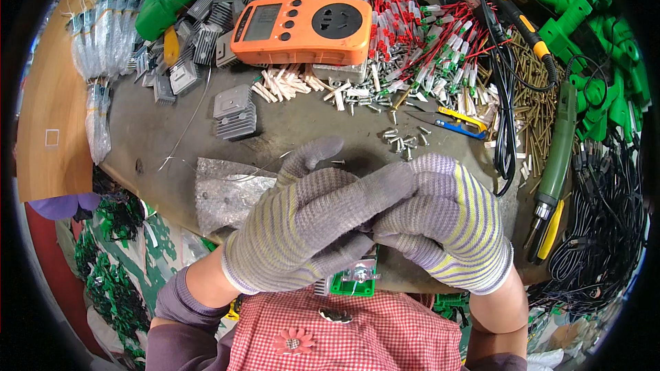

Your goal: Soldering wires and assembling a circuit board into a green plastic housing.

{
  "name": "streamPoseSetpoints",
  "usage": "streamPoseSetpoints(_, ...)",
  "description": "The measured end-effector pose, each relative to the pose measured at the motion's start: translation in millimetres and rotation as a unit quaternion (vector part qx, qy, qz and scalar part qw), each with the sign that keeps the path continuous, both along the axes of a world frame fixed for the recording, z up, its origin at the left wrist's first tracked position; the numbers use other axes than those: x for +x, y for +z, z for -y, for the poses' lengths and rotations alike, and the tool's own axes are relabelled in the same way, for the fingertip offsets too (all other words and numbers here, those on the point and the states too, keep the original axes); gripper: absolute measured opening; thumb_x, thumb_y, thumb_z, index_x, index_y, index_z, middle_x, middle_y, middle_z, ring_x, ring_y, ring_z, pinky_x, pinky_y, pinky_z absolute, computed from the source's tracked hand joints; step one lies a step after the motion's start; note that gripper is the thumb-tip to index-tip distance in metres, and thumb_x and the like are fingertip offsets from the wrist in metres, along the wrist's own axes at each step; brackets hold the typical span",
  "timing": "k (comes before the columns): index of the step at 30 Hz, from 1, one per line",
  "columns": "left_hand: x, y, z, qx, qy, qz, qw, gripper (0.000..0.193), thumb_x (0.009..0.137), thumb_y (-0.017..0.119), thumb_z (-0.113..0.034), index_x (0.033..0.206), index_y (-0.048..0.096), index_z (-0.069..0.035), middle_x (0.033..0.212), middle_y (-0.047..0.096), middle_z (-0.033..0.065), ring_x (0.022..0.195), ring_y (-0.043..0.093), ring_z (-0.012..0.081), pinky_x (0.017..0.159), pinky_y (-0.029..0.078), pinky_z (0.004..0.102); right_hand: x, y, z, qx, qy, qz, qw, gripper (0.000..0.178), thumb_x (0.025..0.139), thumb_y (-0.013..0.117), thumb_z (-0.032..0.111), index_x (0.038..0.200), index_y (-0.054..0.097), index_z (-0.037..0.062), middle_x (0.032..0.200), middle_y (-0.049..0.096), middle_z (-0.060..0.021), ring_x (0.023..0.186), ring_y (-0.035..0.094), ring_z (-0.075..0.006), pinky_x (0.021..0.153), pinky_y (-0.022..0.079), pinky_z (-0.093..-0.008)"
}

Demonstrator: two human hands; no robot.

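My left hand [295,223], in a grey striped knit glove, is closed around a small green plastic housing [355,285] with a metal heat sink and a clear round piece on it. Only the lower end of that housing shows below the fingers. Opposite it, my right hand [450,223], gloved alike, has its fingers curled in and meeting the left fingertips. Whatever the right fingers pinch is hidden between the hands. A sheet of bubble wrap [227,192] lies beside my left hand, and several loose screws [405,141] lie just beyond the fingers.
An orange meter [302,29] with a socket stands at the back. Around it are heat sinks [236,111], red-wired connectors [440,48] and long brass screws [540,106]. A green electric screwdriver [558,144], a soldering iron [519,20], black cables [595,220] and green housings [564,20] fill the right.
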State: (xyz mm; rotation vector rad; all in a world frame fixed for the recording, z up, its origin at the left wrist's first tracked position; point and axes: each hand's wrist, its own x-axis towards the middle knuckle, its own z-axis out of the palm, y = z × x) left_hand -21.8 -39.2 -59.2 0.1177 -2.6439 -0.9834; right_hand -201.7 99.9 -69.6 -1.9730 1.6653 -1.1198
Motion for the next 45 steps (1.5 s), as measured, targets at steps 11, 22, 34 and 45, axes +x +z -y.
streamPoseSetpoints(11,-2.2,-5.6,-1.9,0.030,-0.004,-0.038,0.999,0.077,0.070,0.086,-0.011,0.140,0.054,-0.005,0.100,0.069,0.0086,0.091,0.068,0.0275,0.112,0.035,0.0523,-0.5,1.1,-1.0,0.037,0.010,0.036,0.999,0.015,0.078,0.075,0.020,0.090,0.071,0.0119,0.088,0.062,-0.0088,0.090,0.062,-0.0326,0.082,0.049,-0.0432)
streamPoseSetpoints(22,24.5,-10.6,-19.5,-0.119,0.057,-0.183,0.974,0.039,0.063,0.081,-0.024,0.101,0.075,-0.029,0.086,0.053,-0.0047,0.084,0.054,0.0185,0.083,0.046,0.0432,4.0,3.6,4.9,0.007,0.019,0.065,0.998,0.017,0.077,0.077,0.013,0.092,0.071,0.0090,0.083,0.064,-0.0081,0.087,0.062,-0.0320,0.080,0.049,-0.0428)
streamPoseSetpoints(34,35.6,-33.5,-42.3,-0.093,0.109,-0.145,0.979,0.032,0.056,0.090,-0.028,0.070,0.062,-0.020,0.076,0.049,-0.0057,0.067,0.052,0.0182,0.063,0.040,0.0392,-8.2,33.5,25.9,0.185,0.100,0.047,0.976,0.012,0.078,0.067,0.013,0.089,0.069,0.0075,0.084,0.066,-0.0104,0.086,0.061,-0.0333,0.082,0.048,-0.0438)
streamPoseSetpoints(45,36.2,-31.1,-41.9,-0.118,0.081,-0.147,0.979,0.031,0.056,0.090,-0.028,0.069,0.062,-0.022,0.076,0.049,-0.0066,0.072,0.053,0.0184,0.061,0.038,0.0392,-9.3,31.5,26.7,0.166,0.129,0.042,0.977,0.009,0.077,0.066,0.012,0.084,0.069,0.0076,0.080,0.065,-0.0117,0.084,0.061,-0.0332,0.080,0.048,-0.0431)
